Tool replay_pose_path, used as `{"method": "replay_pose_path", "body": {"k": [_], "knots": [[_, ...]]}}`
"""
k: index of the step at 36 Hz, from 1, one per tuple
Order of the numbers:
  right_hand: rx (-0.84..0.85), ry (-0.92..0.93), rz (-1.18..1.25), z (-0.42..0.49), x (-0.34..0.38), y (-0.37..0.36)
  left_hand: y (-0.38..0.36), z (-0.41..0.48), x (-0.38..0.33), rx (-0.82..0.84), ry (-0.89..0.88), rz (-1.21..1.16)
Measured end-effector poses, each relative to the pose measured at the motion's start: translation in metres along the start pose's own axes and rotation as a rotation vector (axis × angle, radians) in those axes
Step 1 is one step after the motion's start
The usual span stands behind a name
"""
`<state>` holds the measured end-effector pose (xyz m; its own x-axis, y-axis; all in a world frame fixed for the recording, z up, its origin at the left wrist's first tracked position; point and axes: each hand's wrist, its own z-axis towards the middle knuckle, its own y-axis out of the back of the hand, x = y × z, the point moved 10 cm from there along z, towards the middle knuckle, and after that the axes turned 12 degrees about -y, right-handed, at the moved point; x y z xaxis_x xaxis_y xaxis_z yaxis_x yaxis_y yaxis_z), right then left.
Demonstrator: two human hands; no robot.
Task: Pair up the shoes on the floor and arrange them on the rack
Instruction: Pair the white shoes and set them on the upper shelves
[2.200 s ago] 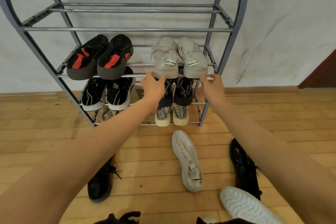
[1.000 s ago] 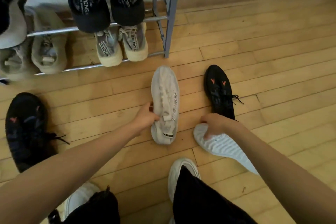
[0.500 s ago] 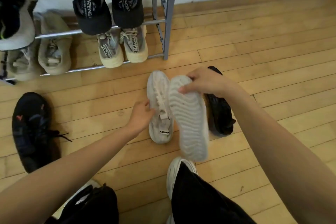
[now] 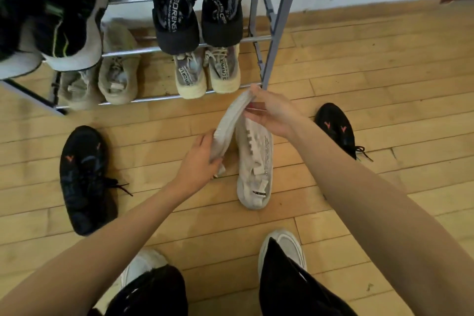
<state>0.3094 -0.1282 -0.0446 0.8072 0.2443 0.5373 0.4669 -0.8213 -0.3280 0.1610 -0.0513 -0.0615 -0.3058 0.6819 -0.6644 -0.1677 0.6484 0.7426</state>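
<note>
**White pair being matched in front of the rack**

The step in hand looks like pairing. The person holds the lifted white sneaker (image 4: 228, 126) alongside its mate, the second white sneaker (image 4: 254, 159), which lies on the wooden floor (image 4: 384, 84) just in front of the shoe rack (image 4: 279, 20). The left hand (image 4: 201, 161) grips the lifted sneaker's heel end with fingers wrapped round it. The right hand (image 4: 272, 114) holds the toe end, fingers and thumb closed on the rim of the sole. Both hands are therefore clamped on the same shoe. It is off the floor and turned on its side, the ribbed sole facing left and up.

Its long axis runs diagonally: heel low and nearer the person, toe higher and close to the rack's bottom rail. The second white sneaker sits on its sole with its long axis almost straight away from the person, heel tab nearest and toe toward the rack. Whether the two shoes touch cannot be told.

The next move probably calls for rolling the lifted sneaker sole-down so both toes point the same way, then carrying the pair to a free tier. The tiers in view already hold pairs. A left black sneaker (image 4: 84, 179) and a right black sneaker (image 4: 336, 128) lie well apart on the floor, not yet paired.
</note>
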Motion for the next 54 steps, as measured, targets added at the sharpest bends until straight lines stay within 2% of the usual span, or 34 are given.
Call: {"method": "replay_pose_path", "body": {"k": [2,4,6,8,10,15,18,22,28,32,42,54], "knots": [[0.004,-0.020,0.015,0.005,-0.006,0.008,0.008,0.007,0.016,-0.017,0.092,-0.047],[-0.197,0.014,-0.325,0.010,-0.012,0.030,0.011,0.007,0.033,-0.015,0.195,-0.202],[-0.432,0.057,-0.692,0.012,-0.017,0.056,0.007,-0.003,0.047,-0.035,0.311,-0.481],[-0.519,0.022,-0.907,0.012,-0.030,0.073,-0.006,-0.018,0.057,-0.049,0.437,-0.752],[-0.519,-0.101,-1.005,0.012,-0.052,0.089,-0.019,-0.033,0.064,-0.020,0.533,-0.810],[-0.334,-0.380,-0.950,0.003,-0.116,0.102,-0.026,-0.058,0.087,0.037,0.633,-0.620],[-0.229,-0.365,-0.816,0.000,-0.135,0.098,-0.035,-0.069,0.091,0.092,0.694,-0.632],[-0.276,-0.306,-0.735,-0.002,-0.137,0.103,-0.044,-0.073,0.090,0.138,0.704,-0.567],[-0.203,-0.371,-0.656,-0.005,-0.144,0.091,-0.049,-0.074,0.085,0.176,0.782,-0.769],[-0.146,-0.414,-0.468,-0.013,-0.151,0.085,-0.040,-0.074,0.080,0.198,0.757,-0.865],[-0.245,0.100,-0.496,-0.054,-0.095,0.064,0.018,-0.067,0.052,0.009,0.576,-0.828],[-0.157,0.508,-0.462,-0.149,0.012,-0.012,0.143,-0.055,-0.028,-0.346,0.263,-0.924]]}}
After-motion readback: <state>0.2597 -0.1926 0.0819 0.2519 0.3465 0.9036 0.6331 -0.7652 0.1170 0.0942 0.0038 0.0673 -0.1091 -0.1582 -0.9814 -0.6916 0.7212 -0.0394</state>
